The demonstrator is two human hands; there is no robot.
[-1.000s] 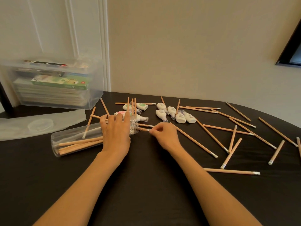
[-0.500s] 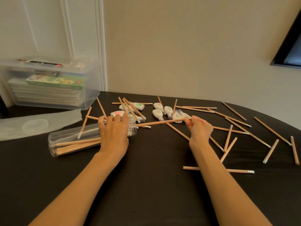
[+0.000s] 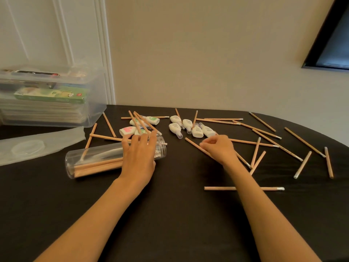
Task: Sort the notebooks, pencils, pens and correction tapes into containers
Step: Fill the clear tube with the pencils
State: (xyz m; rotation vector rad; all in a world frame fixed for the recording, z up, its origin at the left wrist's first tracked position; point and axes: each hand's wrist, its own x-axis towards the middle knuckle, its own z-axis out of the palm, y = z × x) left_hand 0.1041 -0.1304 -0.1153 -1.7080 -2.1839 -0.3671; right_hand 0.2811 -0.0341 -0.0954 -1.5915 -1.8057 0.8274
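A clear jar (image 3: 94, 157) lies on its side on the black table (image 3: 170, 214) with several wooden pencils (image 3: 98, 165) inside. My left hand (image 3: 138, 156) rests on top of it near the mouth, fingers spread. To the right, my right hand (image 3: 219, 148) pinches a pencil (image 3: 192, 143) that lies slanted on the table. Several white correction tapes (image 3: 188, 127) lie behind it, and others with pink and green labels (image 3: 128, 130) lie behind the jar. More pencils (image 3: 302, 140) are scattered to the right.
A clear plastic box (image 3: 92, 114) holding stacked notebooks stands at the back left, with its clear lid (image 3: 37, 144) flat in front of it. One pencil (image 3: 222, 188) lies crosswise under my right forearm. A wall rises behind the table.
The pencil my right hand held pointing at the jar mouth has gone in; its eraser end shows there. My right hand came back and down onto another pencil. My left hand stayed on the jar.
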